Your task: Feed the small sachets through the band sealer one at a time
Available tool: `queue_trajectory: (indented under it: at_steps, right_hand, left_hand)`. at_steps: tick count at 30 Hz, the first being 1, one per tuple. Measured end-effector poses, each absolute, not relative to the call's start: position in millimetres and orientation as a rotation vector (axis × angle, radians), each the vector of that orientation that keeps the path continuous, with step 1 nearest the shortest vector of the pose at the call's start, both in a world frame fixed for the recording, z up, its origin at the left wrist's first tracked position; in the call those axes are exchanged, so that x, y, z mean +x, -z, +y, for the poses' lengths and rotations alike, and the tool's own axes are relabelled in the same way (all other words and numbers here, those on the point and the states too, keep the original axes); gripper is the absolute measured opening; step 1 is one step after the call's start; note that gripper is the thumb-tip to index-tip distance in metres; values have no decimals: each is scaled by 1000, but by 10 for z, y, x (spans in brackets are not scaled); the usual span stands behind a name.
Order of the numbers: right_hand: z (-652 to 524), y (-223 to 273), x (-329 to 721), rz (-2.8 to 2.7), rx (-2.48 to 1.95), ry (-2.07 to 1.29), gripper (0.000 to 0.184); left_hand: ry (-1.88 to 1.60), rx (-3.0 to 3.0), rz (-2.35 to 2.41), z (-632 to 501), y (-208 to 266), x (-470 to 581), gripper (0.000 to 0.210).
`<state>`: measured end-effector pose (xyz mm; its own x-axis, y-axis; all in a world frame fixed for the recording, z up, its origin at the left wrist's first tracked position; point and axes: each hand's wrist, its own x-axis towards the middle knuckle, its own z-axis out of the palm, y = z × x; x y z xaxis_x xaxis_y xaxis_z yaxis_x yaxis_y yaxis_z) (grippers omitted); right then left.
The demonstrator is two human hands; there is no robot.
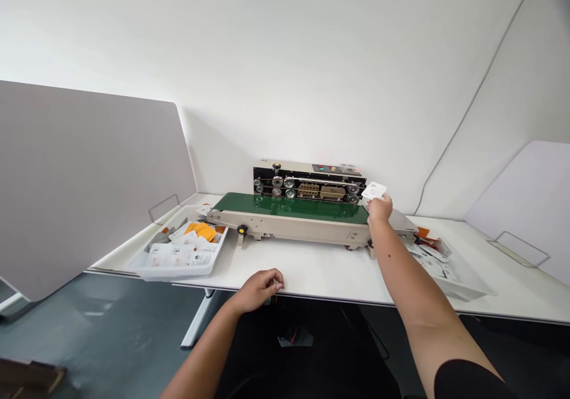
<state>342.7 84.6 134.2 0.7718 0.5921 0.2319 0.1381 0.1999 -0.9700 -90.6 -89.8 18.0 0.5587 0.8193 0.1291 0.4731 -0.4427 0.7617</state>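
Note:
My right hand [380, 209] pinches a small white packet [374, 190] with faint print at the right end of a band sealing machine [312, 167]. The packet is held up beside the machine's rollers, above the right end of the green conveyor belt [294, 206]. My left hand [258, 290] rests at the table's front edge, its fingers loosely curled and apart from the thumb, with nothing visible in it. A white bin [178, 273] of packets, some of them orange, stands left of the conveyor. My right forearm partly covers a second bin [467, 289] on the right.
Grey partition panels [89, 179] stand at the left and right of the white table [294, 268]. Wire brackets [164, 208] are near both. Behind the machine is a white wall, with a cable [481, 90] running down at the right. A brown box [31, 378] lies on the floor.

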Motion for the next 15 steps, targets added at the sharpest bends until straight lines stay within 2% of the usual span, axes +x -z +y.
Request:
queue_trajectory:
  at_steps: [7, 15]
  right_hand:
    - [1030, -1181, 3267, -688, -1420, -607, 13]
    - [1160, -1351, 3042, -749, -1463, -871, 15]
  left_hand:
    - [-653, 2124, 1035, -898, -185, -892, 27]
    - [-667, 2112, 1031, -884, -169, -884, 26]
